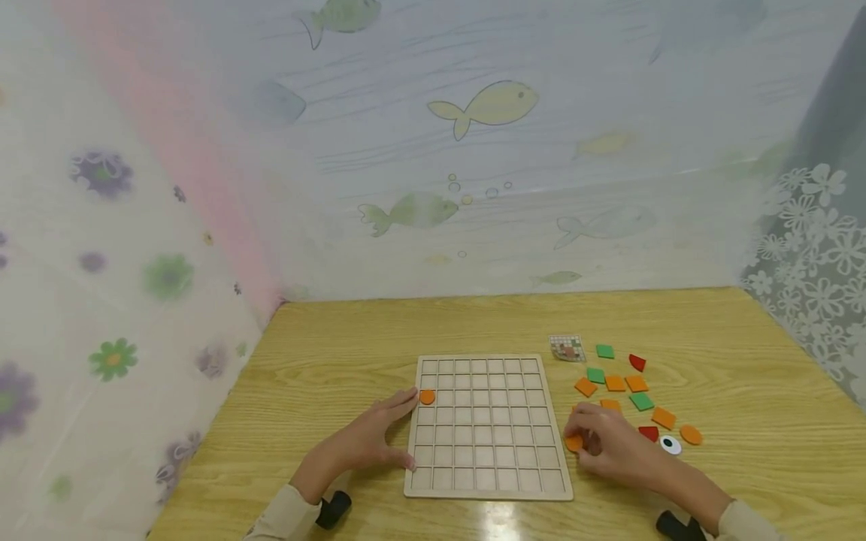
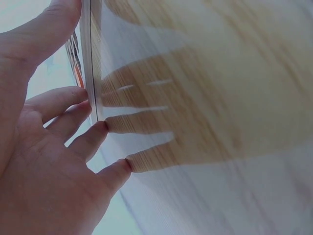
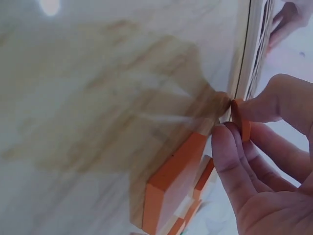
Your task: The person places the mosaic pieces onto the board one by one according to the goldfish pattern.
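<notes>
A wooden grid board lies on the table with an orange disc in a cell of its leftmost column. My left hand rests along the board's left edge, fingers and thumb spread, and the left wrist view shows its fingertips on the tabletop and at the board's side. Beside the board's right edge, my right hand pinches a second orange disc between thumb and fingers. That disc is tilted on edge in the right wrist view. Close by that hand lies an orange square tile.
Several orange and green tiles lie scattered right of the board, with red quarter pieces, another orange disc and a white eye piece. A small printed pattern card lies behind them. Patterned cloth borders the wooden table.
</notes>
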`<state>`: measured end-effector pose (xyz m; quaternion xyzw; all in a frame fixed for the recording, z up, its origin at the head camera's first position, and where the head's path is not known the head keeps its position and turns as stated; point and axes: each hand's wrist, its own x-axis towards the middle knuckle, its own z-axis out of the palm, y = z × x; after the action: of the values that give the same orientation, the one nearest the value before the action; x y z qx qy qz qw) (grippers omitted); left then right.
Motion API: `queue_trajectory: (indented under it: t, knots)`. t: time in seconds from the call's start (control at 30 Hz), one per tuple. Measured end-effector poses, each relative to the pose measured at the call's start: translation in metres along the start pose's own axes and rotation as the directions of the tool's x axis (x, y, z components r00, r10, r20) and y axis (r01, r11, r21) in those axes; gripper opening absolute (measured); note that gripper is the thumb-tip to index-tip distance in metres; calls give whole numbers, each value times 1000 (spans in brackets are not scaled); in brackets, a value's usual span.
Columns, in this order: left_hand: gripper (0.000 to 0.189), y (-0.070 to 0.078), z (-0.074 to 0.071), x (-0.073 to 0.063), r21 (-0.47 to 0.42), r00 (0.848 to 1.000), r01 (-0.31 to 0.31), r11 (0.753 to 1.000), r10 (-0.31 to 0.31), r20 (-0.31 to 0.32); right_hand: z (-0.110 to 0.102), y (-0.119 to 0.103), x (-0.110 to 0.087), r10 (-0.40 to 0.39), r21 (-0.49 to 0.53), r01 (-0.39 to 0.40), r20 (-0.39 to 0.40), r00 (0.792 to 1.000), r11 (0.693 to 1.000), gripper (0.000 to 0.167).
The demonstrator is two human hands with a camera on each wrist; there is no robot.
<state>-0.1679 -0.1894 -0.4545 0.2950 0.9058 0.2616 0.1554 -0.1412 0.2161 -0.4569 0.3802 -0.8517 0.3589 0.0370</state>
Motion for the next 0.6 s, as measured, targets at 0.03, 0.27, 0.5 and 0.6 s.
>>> queue_trajectory:
  t: [0.03, 0.27, 0.5, 0.6]
  knots:
    - [98, 0, 0, 0, 0, 1000, 1, 1000, -1, 1, 0, 0, 0, 5, -2, -5, 4, 1000, 1000, 30]
    - [100, 0, 0, 1, 1, 1000, 10, 1000, -10, 0, -5, 3, 2, 93, 20, -94, 43, 995, 995, 22]
    - [100, 1, 0, 0, -6, 1000, 7, 1000, -7, -3, -2, 5, 8, 111, 58, -108, -44, 993, 992, 17]
    - [99, 2, 0, 0, -13, 1000, 7, 1000, -7, -4, -1, 3, 12, 93, 70, -89, -59, 994, 994, 16]
